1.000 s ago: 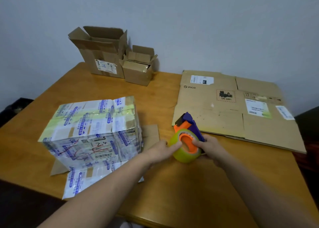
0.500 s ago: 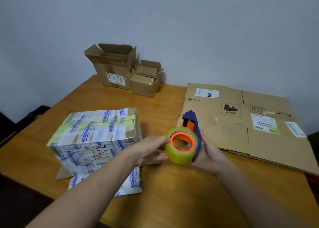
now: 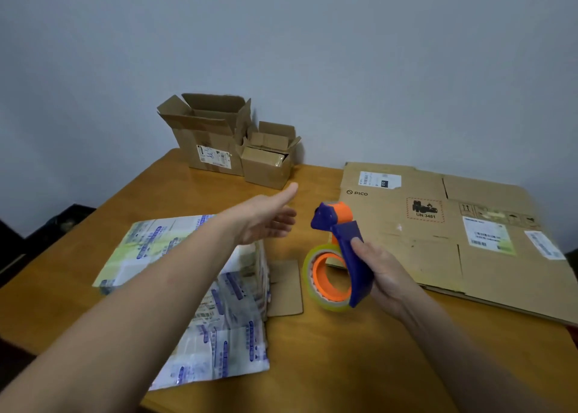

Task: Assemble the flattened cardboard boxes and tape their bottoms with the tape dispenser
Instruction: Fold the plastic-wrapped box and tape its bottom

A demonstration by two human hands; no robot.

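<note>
My right hand [image 3: 386, 275] grips the blue handle of the tape dispenser [image 3: 341, 256], whose orange core carries a yellowish tape roll; I hold it above the table. My left hand [image 3: 266, 219] is open, fingers spread, stretched forward over the table's middle and touching nothing. Under my left forearm stands an assembled box [image 3: 175, 256] wrapped in printed tape, its flaps spread on the table. A large flattened cardboard box [image 3: 438, 234] with labels lies at the right.
Two open brown boxes, a bigger box [image 3: 206, 143] and a smaller box [image 3: 269, 159], stand at the back by the wall. The wooden table [image 3: 359, 365] ends close to me; dark furniture sits at the far left.
My left hand let go of the tape roll and reached forward, open. My right hand lifted and turned the dispenser. The camera tilted up.
</note>
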